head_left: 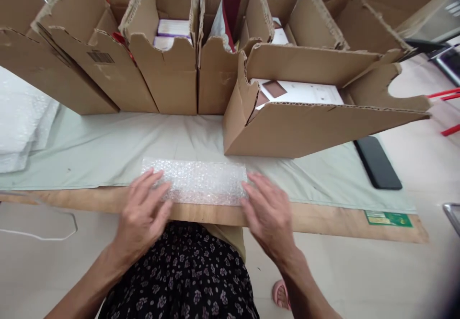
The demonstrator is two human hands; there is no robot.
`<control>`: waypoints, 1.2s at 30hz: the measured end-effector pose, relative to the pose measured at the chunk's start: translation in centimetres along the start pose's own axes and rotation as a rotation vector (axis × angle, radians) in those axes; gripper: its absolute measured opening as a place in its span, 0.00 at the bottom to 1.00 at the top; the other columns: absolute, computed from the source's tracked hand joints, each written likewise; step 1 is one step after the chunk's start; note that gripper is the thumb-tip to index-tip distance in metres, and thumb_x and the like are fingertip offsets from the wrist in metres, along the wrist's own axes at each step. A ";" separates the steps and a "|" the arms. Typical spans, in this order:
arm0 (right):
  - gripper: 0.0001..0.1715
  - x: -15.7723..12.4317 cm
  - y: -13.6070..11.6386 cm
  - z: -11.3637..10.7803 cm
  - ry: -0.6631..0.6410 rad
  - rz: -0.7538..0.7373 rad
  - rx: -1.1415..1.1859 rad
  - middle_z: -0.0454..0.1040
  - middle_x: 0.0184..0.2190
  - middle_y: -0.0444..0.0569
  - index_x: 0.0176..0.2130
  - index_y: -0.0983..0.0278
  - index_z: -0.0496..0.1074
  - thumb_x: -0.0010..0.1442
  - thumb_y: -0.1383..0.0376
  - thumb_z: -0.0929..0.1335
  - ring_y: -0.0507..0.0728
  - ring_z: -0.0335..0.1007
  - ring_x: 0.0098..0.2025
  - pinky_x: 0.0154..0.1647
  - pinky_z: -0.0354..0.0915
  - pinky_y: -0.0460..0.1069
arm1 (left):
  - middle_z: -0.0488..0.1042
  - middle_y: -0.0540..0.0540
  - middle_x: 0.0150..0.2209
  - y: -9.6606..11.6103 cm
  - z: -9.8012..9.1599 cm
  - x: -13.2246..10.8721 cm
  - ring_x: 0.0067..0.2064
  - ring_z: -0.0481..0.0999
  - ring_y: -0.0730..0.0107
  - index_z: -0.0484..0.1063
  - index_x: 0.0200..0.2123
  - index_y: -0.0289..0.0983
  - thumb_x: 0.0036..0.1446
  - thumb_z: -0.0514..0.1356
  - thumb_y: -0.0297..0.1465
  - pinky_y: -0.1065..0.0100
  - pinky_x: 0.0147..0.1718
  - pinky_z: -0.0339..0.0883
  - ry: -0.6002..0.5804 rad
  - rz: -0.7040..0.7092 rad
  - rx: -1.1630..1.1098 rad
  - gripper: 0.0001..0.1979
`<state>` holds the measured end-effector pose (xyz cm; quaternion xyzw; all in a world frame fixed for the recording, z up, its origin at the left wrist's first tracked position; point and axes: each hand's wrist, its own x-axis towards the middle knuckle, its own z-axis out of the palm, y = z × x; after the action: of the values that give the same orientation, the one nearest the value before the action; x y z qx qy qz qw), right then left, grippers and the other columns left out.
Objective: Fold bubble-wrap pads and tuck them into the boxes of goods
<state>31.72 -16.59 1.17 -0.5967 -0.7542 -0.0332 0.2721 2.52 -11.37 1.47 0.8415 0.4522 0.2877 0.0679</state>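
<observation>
A flat rectangle of clear bubble wrap (204,180) lies along the front edge of the table, partly over the bare wood. At its left end is my left hand (143,209), fingers apart and fingertips on the wrap's edge. My right hand (268,206) is at the opposite end, fingers spread, with the fingertips at the wrap's right edge. Both hands are slightly blurred. Neither one grips the sheet. Whether anything lies inside the wrap I cannot tell.
Several cardboard bins (172,77) line the back. A cardboard box (305,127) holding white packages stands in front of them at the right. More bubble wrap sheets (21,113) are stacked at far left. A black phone (378,163) and a green card (388,219) lie on the right.
</observation>
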 end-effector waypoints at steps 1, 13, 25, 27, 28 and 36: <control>0.16 0.9 -1.1 0.7 -0.047 -0.049 0.027 0.75 0.62 0.59 0.58 0.64 0.71 0.71 0.67 0.66 0.66 0.70 0.65 0.59 0.68 0.62 | 0.73 0.32 0.62 0.6 0.6 0.4 0.68 0.68 0.41 0.72 0.58 0.35 0.68 0.61 0.26 0.37 0.62 0.69 -0.060 0.042 -0.009 0.16; 0.19 -2.6 2.8 -1.4 -0.193 -0.066 0.021 0.74 0.62 0.58 0.58 0.63 0.72 0.70 0.70 0.65 0.66 0.71 0.65 0.58 0.68 0.62 | 0.74 0.35 0.61 -1.7 -0.8 -1.9 0.67 0.69 0.43 0.73 0.56 0.39 0.67 0.61 0.24 0.34 0.62 0.68 -0.125 0.062 0.025 0.15; 0.15 0.6 1.4 -1.6 0.145 -0.090 0.230 0.80 0.54 0.54 0.48 0.60 0.73 0.66 0.76 0.66 0.61 0.79 0.53 0.52 0.71 0.58 | 0.83 0.41 0.50 -2.2 -0.6 0.4 0.56 0.81 0.52 0.77 0.45 0.38 0.65 0.60 0.20 0.44 0.60 0.72 0.052 0.133 0.090 0.11; 0.18 0.7 0.5 -2.8 0.207 -0.103 0.190 0.81 0.53 0.53 0.49 0.58 0.73 0.64 0.77 0.67 0.62 0.80 0.54 0.53 0.71 0.59 | 0.82 0.41 0.52 -2.4 -0.5 2.3 0.58 0.79 0.51 0.78 0.45 0.39 0.64 0.62 0.20 0.44 0.61 0.71 0.170 0.142 0.078 0.11; 0.19 0.6 0.0 -3.2 0.222 -0.118 0.152 0.81 0.53 0.52 0.50 0.58 0.74 0.63 0.77 0.68 0.63 0.79 0.54 0.53 0.71 0.60 | 0.81 0.41 0.54 -2.7 -0.3 3.5 0.60 0.78 0.50 0.78 0.45 0.39 0.63 0.62 0.20 0.45 0.61 0.70 0.227 0.144 0.071 0.11; 0.11 -1.8 -4.1 -0.7 -0.050 -0.255 0.247 0.82 0.51 0.56 0.51 0.65 0.74 0.70 0.64 0.69 0.62 0.78 0.54 0.58 0.68 0.61 | 0.70 0.34 0.66 -7.0 3.3 9.3 0.69 0.66 0.40 0.79 0.50 0.36 0.63 0.56 0.20 0.36 0.64 0.63 0.081 0.005 0.149 0.16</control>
<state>28.45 -19.57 2.09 -0.4589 -0.8286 0.0405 0.3180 3.24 0.65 0.05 0.8330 0.4725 0.2874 -0.0142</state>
